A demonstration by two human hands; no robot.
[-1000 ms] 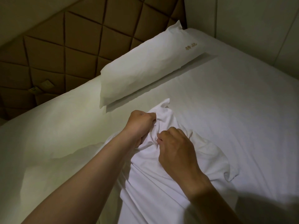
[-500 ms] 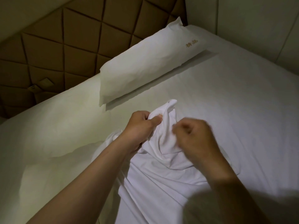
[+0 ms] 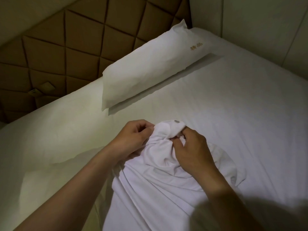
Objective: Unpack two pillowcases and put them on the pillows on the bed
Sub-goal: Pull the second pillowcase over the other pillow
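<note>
Presently the pillowcase (image 3: 160, 172) lies crumpled on the bed (image 3: 233, 105), toward its near edge and well apart from the pillow (image 3: 150, 67) at the head edge. The left grip (image 3: 135, 135) pinches one side of the bunched end. The right grip (image 3: 191, 145) has its fingers curled into the folds opposite. Risk: with the cloth gathered this tight, the opening may twist, and the snap (image 3: 176, 121) on the hem may catch.

One readable marking: two small gold embroidered characters (image 3: 196, 47) on the plump white fabric pillow (image 3: 150, 70), near its far corner by the wall. They look like 精品, strokes a bit soft. Small pale tag (image 3: 34, 92) on the brown quilted padded headboard (image 3: 93, 47): too blurred to read.
</note>
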